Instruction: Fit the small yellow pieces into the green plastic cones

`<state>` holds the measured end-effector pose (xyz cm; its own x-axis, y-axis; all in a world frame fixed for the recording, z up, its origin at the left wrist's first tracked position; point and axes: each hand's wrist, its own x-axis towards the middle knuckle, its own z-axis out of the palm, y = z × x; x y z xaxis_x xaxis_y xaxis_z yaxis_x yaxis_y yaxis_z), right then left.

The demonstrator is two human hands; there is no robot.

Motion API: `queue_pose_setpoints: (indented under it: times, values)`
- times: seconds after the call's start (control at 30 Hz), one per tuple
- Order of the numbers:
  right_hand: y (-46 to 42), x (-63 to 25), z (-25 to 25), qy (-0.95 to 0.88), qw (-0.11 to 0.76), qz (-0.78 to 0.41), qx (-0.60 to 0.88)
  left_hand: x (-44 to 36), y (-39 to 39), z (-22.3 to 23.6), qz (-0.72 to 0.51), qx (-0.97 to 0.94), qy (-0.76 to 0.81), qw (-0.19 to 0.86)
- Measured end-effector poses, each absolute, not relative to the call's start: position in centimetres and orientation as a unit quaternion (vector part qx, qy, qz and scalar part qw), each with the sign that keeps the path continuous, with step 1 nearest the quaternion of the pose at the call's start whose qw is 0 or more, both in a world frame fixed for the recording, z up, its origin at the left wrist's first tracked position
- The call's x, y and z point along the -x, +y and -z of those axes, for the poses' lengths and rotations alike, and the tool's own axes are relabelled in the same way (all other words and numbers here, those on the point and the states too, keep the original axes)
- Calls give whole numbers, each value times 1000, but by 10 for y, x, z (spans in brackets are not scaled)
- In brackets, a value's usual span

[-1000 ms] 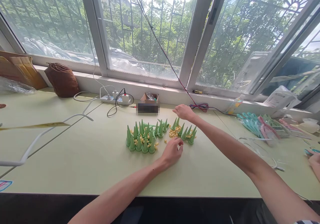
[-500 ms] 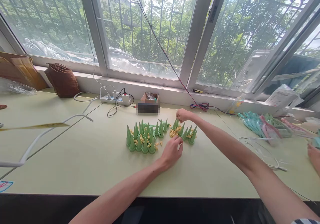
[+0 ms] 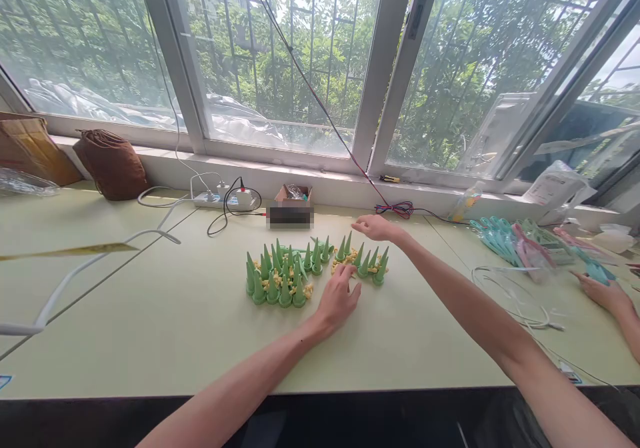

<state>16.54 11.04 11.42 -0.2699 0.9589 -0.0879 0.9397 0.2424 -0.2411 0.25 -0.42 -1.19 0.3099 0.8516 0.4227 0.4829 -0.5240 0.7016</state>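
Observation:
Two clusters of small green cones stand on the pale green table (image 3: pixel 150 315), a left cluster (image 3: pixel 275 278) and a right cluster (image 3: pixel 365 261), with tiny yellow pieces (image 3: pixel 345 261) scattered among them. My left hand (image 3: pixel 337 298) lies on the table between the clusters, its fingers stretched forward and apart, the tips touching the yellow pieces. My right hand (image 3: pixel 373 227) hovers just behind the right cluster. Its fingers are drawn together to a point facing left, and whatever they pinch is too small to see.
Another person's hand (image 3: pixel 603 291) rests at the far right near a pile of teal and pink clothes pegs (image 3: pixel 515 245). A power strip (image 3: pixel 220 198), a small cardboard box (image 3: pixel 293 195), a brown bag (image 3: pixel 113 165) and cables (image 3: pixel 100 261) lie along the window side.
My left hand opened from a curl and reached forward into the yellow pieces. My right hand came up off the right cluster. The other person's hand moved further onto the table.

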Motion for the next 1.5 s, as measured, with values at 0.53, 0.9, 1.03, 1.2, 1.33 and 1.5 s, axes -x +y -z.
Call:
queue_pose_setpoints:
  times: [0.53, 0.9, 1.03, 1.2, 1.33, 1.5]
  values:
    - [19, -242, -11, -676, 284, -321, 599, -15, 24, 1, -333, -772, 471, 267]
    - [22, -222, 9, -718, 320, -249, 566, -32, 31, 0, -307, -770, 486, 276]
    - [23, -223, 9, -725, 344, -240, 547, -36, 30, 0, -301, -768, 490, 281]
    - [22, -227, 14, -717, 369, -227, 546, -44, 34, 0, -293, -767, 497, 279]
    - [23, -231, 18, -709, 386, -226, 545, -51, 38, 5, -292, -772, 491, 279]
    - [25, -235, 22, -703, 395, -217, 550, -58, 42, 6, -290, -776, 484, 284]
